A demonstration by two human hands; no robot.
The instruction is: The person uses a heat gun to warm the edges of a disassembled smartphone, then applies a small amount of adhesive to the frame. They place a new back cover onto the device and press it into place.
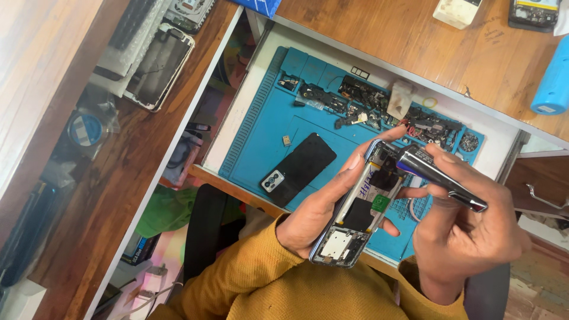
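Note:
My left hand (pixel 323 204) cradles an opened smartphone (pixel 361 210) with its back cover off, so the battery and boards show. My right hand (pixel 459 228) grips a dark electric screwdriver (pixel 438 176) with its tip set against the upper part of the phone. Both hands hover over the blue repair mat (pixel 261 124). On that mat, left of the hands, lies a black phone back cover (pixel 299 167) with its camera cut-out. My sleeves are mustard yellow.
Small parts and screws (pixel 355 101) crowd the mat's far compartments. Another opened phone frame (pixel 159 65) lies on the wooden shelf at left, near a tape roll (pixel 86 129). A blue cylinder (pixel 552 80) and a white box (pixel 456 12) stand on the wooden desk beyond.

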